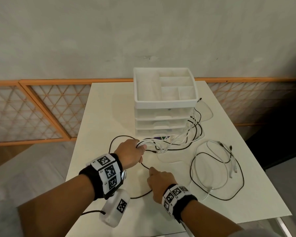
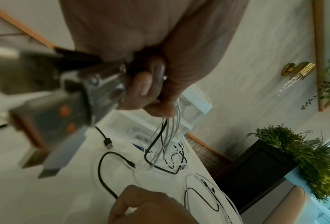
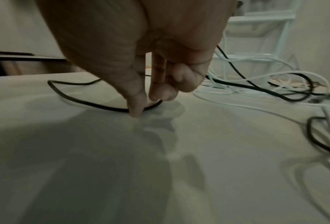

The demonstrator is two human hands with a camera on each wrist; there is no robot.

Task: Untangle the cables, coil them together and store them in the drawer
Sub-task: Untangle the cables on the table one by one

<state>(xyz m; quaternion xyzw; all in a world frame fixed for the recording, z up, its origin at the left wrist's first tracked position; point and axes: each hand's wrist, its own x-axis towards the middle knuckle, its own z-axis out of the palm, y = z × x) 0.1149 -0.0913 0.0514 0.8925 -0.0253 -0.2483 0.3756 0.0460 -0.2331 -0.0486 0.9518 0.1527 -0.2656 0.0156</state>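
My left hand [image 1: 140, 147] grips a bundle of white and black cables [image 1: 161, 142] in a fist just above the white table [image 1: 109, 108]. In the left wrist view the left hand [image 2: 156, 97] has its fingers curled round the cable bundle [image 2: 168, 133], which trails down to a tangle beside the drawer unit [image 2: 198, 103]. My right hand [image 1: 150, 170] is low on the table, nearer to me. In the right wrist view the right hand [image 3: 143, 104] pinches a single black cable [image 3: 95, 104] between thumb and fingertips at the tabletop. The white drawer unit [image 1: 166, 102] stands at the back with its drawers closed.
A second heap of loose black and white cables [image 1: 235, 168] lies on the table's right side. The table's right and front edges are close to that heap. A white box with a marker [image 1: 116, 207] hangs under my left wrist. An orange lattice railing [image 1: 41, 108] runs behind the table.
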